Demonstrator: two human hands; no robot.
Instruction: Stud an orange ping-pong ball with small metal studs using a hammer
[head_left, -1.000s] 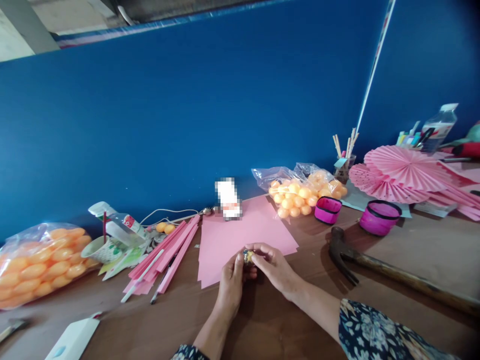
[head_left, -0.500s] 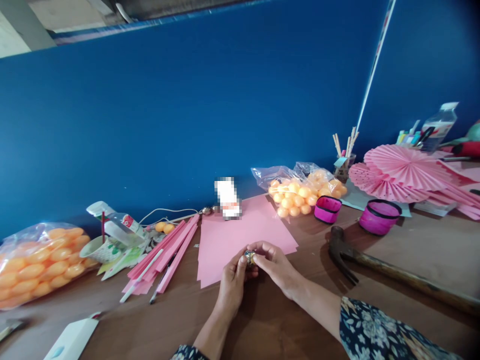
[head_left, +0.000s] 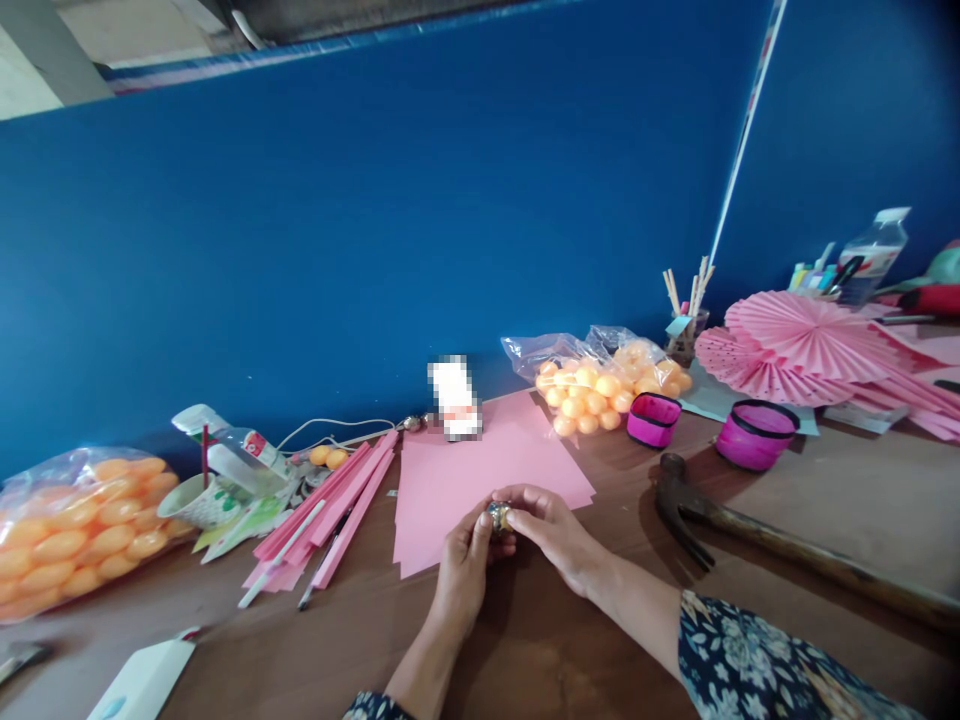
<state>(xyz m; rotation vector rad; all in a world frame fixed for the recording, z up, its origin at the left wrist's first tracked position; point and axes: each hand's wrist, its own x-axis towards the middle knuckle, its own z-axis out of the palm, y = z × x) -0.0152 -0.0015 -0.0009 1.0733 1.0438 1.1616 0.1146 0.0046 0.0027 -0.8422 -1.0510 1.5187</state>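
1 small shiny trinket (head_left: 498, 515): clasped between left hand (head_left: 463, 562) and right hand (head_left: 553, 535), at the pink paper's (head_left: 495, 450) near edge. Shows less yellow than 1 second ago; suggests turning in the grasp, handling unfinished.

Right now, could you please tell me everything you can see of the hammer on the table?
The hammer lies on its side on the brown table, to the right of the right hand and nearer than the two magenta bands. Its head looks like dark metal, its curved claw pointing toward the camera. The worn-looking wooden handle slants rightward. It appears to touch only the table.
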